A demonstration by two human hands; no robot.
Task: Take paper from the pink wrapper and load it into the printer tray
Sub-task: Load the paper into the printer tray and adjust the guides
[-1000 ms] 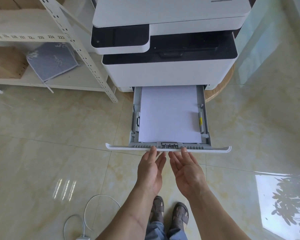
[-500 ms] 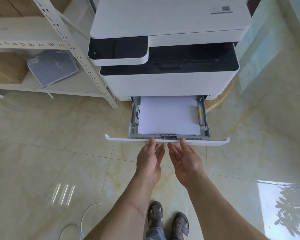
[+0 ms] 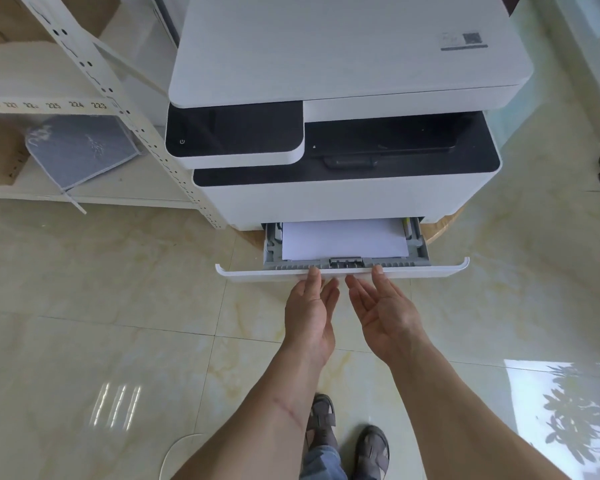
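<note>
A white and black printer stands ahead of me on a low round wooden base. Its paper tray sticks out only a short way at the bottom, and a stack of white paper lies flat inside it. My left hand and my right hand are side by side, fingers apart, with their fingertips against the tray's white front panel. Neither hand holds anything. The pink wrapper is not in view.
A cream metal shelf rack stands left of the printer, holding a grey pouch and cardboard boxes. The floor is glossy beige tile. A white cable loops near my sandalled feet. A dark object sits at the right edge.
The tray has slid well into the printer under both hands' fingertips. Much less of the paper shows now. My view has moved closer to the printer.
</note>
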